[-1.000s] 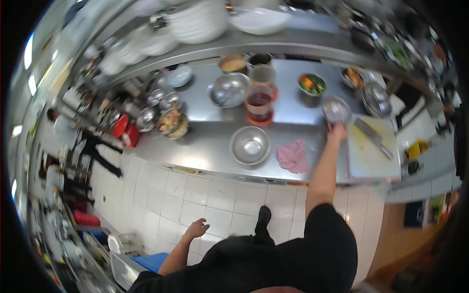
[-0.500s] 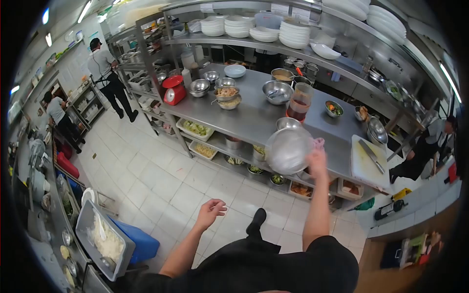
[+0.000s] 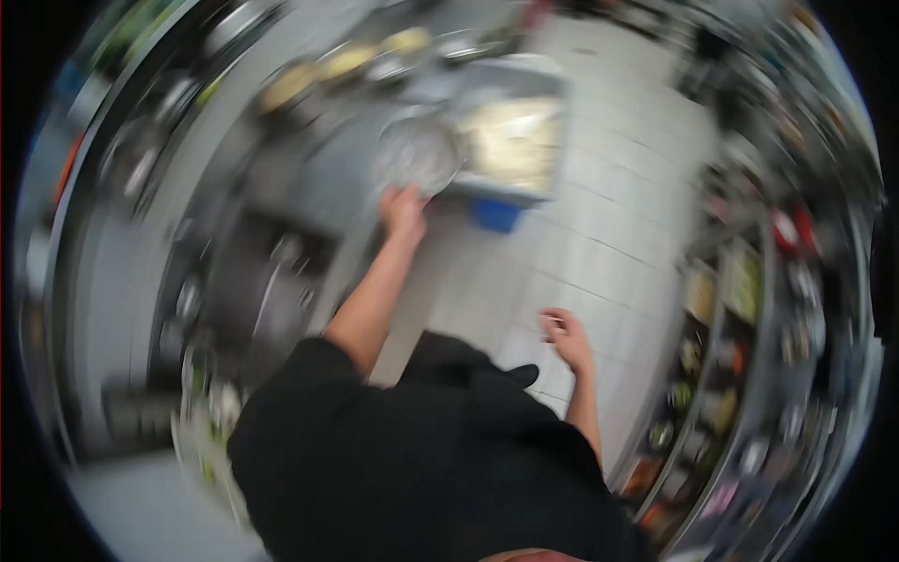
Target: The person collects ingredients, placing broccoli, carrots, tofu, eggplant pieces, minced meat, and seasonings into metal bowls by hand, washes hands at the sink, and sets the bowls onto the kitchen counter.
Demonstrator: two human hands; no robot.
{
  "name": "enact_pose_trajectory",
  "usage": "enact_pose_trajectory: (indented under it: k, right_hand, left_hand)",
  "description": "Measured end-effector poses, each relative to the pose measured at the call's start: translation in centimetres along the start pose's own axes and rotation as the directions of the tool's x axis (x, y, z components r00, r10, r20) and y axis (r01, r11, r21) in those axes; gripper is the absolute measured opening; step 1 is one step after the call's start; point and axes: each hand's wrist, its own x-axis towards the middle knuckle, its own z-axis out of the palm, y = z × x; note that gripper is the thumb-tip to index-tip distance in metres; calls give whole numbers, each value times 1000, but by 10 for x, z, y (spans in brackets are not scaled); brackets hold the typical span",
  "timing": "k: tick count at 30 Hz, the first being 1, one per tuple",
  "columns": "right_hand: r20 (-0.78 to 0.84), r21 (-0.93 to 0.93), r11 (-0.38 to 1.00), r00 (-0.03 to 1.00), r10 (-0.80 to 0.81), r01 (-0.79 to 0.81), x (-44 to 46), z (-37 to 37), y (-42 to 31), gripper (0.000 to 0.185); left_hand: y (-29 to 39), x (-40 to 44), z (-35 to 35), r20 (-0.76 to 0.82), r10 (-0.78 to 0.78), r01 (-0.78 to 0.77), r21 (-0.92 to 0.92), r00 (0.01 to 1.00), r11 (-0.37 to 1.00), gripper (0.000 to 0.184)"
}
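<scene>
My left hand (image 3: 405,214) reaches forward, with its fingers closed at the near rim of a round metal bowl (image 3: 418,155). Motion blur smears the bowl, and I cannot tell whether it rests on anything. Just right of it stands a grey plastic tub (image 3: 557,94) of pale, whitish food (image 3: 513,140), with a blue container (image 3: 496,214) beneath. My right hand (image 3: 566,337) hangs over the tiled floor, fingers loosely bent and apart, holding nothing that I can make out.
On the left runs a steel counter (image 3: 281,173) with a dark recessed area. Several bowls, some with yellowish contents (image 3: 346,61), stand at its far end. Along the right are shelves with food containers (image 3: 744,281) and a red scale (image 3: 785,232). Tiled floor (image 3: 609,253) lies between.
My view has swung left from the prep table to the tub. The metal bowl in my right hand is gone from it. My left hand, empty before, now grips a metal bowl.
</scene>
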Motion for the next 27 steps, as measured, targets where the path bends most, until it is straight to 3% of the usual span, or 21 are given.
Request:
enact_pose_trajectory:
  k: [1, 2, 4, 6, 8, 10, 11, 13, 14, 16, 19, 20, 21, 23, 24, 26, 27]
  right_hand:
    - [9, -21, 1000, 1000, 18, -17, 8, 9, 13, 36]
    - [28, -75, 995, 998, 63, -61, 10, 17, 25, 36]
    - [18, -143, 985, 995, 96, -92, 14, 19, 43, 37]
    - [24, -204, 950, 969, 247, -237, 10, 30, 59, 37]
    - [17, -206, 945, 964, 264, -255, 4, 36, 69, 37]
    - [-48, -158, 940, 953, 299, -303, -3, 37, 88, 37]
    - [-24, -236, 942, 971, 239, -238, -2, 32, 102, 38]
    - [-24, -336, 922, 980, 197, -193, -12, 20, 100, 41]
    - [-76, -343, 913, 975, 208, -221, -15, 18, 85, 42]
    - [-122, -378, 896, 972, 203, -234, -18, 5, 101, 42]
    - [-283, -314, 913, 943, 173, -261, -38, -27, 98, 40]
    - [-341, -291, 924, 929, 144, -249, -44, -39, 106, 40]
    - [-404, -248, 931, 902, 152, -268, -56, -53, 116, 40]
    - [-558, -195, 945, 822, 112, -262, -88, -73, 131, 41]
    - [-655, -155, 949, 747, 110, -276, -101, -89, 147, 39]
    - [-820, -72, 959, 564, 100, -274, -146, -133, 182, 34]
    - [-886, -30, 966, 453, 94, -257, -176, -162, 195, 31]
  left_hand:
    - [33, 8, 0, -148, 119, -134, -100, 982, 986, 29]
    - [52, 20, -18, -230, 101, -154, -224, 968, 962, 33]
    - [59, 55, -55, -321, 98, -191, -272, 942, 943, 34]
    - [53, 90, -104, -410, -13, -151, -365, 912, 919, 36]
    - [24, 120, -146, -393, -129, -66, -445, 911, 893, 45]
    - [28, 106, -148, -215, -160, 51, -440, 963, 897, 57]
    - [42, 81, -124, -103, -151, 101, -383, 983, 918, 63]
    - [34, 68, -91, 78, -210, 222, -476, 975, 851, 77]
    - [26, 75, -76, 206, -325, 384, -536, 923, 751, 82]
    - [5, 87, -41, 442, -522, 679, -561, 729, 473, 98]
    - [-25, 66, 52, 494, -280, 481, -346, 823, 805, 88]
    - [-26, 47, 80, 545, -310, 533, -314, 779, 786, 91]
    - [-24, 27, 108, 593, -339, 581, -277, 730, 766, 94]
    - [-42, 21, 133, 634, -458, 724, -245, 623, 645, 117]
    - [-45, 6, 155, 652, -519, 795, -226, 553, 562, 125]
    - [-56, -32, 194, 638, -534, 776, -163, 555, 610, 131]
    - [-64, -51, 213, 664, -554, 786, -84, 502, 612, 131]
